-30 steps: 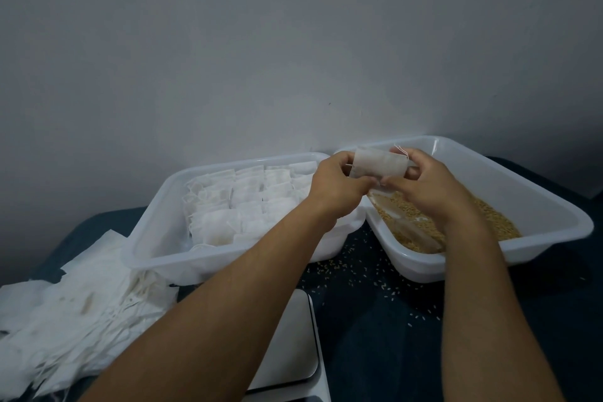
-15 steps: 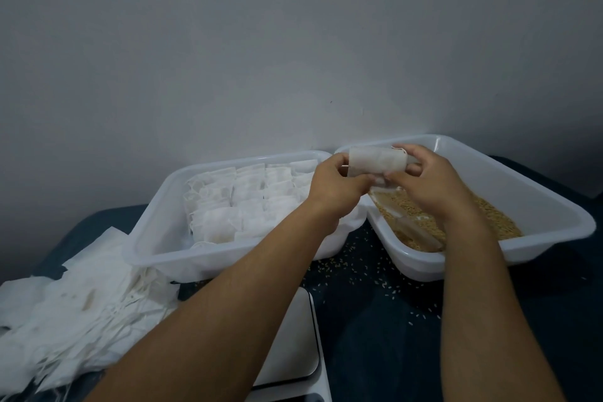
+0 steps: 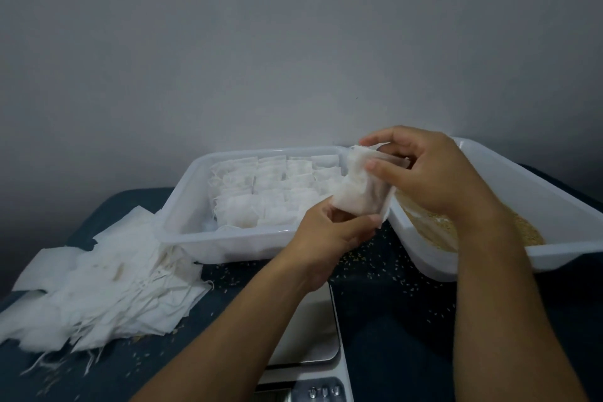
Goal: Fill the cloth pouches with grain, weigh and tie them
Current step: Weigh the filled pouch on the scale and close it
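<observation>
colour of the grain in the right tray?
Golden tan grain, in the white right tray; head view, the only one.

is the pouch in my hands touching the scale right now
Apart. The head view shows the pouch held up by both hands, over the tray edges, well above the scale.

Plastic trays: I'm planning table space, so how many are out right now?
2. The left tray, holding rows of filled pouches, sits left of centre; the right tray, holding loose grain, sits right. Both stand against the wall; the right tray's far end runs out of frame.
</observation>
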Tool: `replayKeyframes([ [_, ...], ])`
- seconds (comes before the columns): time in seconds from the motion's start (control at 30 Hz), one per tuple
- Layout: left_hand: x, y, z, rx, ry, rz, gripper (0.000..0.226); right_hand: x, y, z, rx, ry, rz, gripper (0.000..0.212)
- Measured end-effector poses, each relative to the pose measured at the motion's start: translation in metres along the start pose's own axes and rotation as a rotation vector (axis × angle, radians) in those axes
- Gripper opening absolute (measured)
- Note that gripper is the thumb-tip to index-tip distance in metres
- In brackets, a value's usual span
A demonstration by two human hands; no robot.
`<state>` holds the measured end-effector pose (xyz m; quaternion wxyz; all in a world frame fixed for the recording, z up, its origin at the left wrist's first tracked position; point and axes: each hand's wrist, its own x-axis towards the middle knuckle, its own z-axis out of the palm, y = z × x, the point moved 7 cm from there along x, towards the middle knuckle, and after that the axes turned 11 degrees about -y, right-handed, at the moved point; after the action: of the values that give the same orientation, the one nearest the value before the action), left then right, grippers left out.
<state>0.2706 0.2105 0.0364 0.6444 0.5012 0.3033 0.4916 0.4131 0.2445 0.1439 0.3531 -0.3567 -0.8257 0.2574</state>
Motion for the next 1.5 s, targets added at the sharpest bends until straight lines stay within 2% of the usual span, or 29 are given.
replayKeyframes([
  [0.2, -0.043, -0.004, -0.027, -0.090, 0.089, 0.142, 0.028, 0.003, -0.030, 0.040, 0.096, -0.133, 0.019, 0.046],
  [0.27, -0.054, -0.004, -0.039, -0.097, 0.143, 0.174, 0.032, 0.002, -0.036, 0.057, 0.107, -0.159, 0.009, 0.039],
  [0.37, -0.067, -0.004, -0.053, -0.072, 0.175, 0.202, 0.031, -0.003, -0.038, 0.081, 0.112, -0.142, -0.033, 0.006],
  [0.43, -0.075, -0.004, -0.060, -0.033, 0.167, 0.202, 0.031, -0.009, -0.039, 0.092, 0.080, -0.093, -0.059, 0.010],
  [0.6, -0.102, 0.004, -0.083, 0.168, 0.112, 0.213, 0.053, -0.025, -0.034, 0.113, 0.036, -0.060, -0.094, 0.012],
  [0.83, -0.119, 0.011, -0.107, 0.606, 0.153, 0.169, 0.011, -0.047, -0.015, 0.153, 0.028, -0.100, -0.080, 0.010],
  [1.0, -0.124, 0.003, -0.117, 0.685, 0.112, 0.071, 0.017, -0.053, -0.003, 0.165, 0.066, -0.152, -0.043, 0.012],
  [1.13, -0.125, 0.000, -0.114, 0.733, 0.037, 0.024, 0.024, -0.054, 0.010, 0.174, 0.204, -0.290, 0.074, 0.020],
  [1.23, -0.124, -0.008, -0.113, 0.794, 0.015, -0.038, 0.029, -0.057, 0.017, 0.178, 0.101, -0.375, 0.090, 0.027],
  [1.33, -0.124, -0.010, -0.114, 0.903, 0.046, -0.026, 0.036, -0.055, 0.018, 0.174, -0.115, -0.339, 0.051, 0.038],
  [1.43, -0.124, -0.008, -0.123, 0.998, 0.117, -0.012, 0.041, -0.053, 0.026, 0.168, -0.158, -0.313, 0.070, 0.045],
  [1.5, -0.123, -0.008, -0.135, 1.031, 0.200, -0.010, 0.037, -0.052, 0.036, 0.163, -0.138, -0.277, 0.110, 0.040],
])
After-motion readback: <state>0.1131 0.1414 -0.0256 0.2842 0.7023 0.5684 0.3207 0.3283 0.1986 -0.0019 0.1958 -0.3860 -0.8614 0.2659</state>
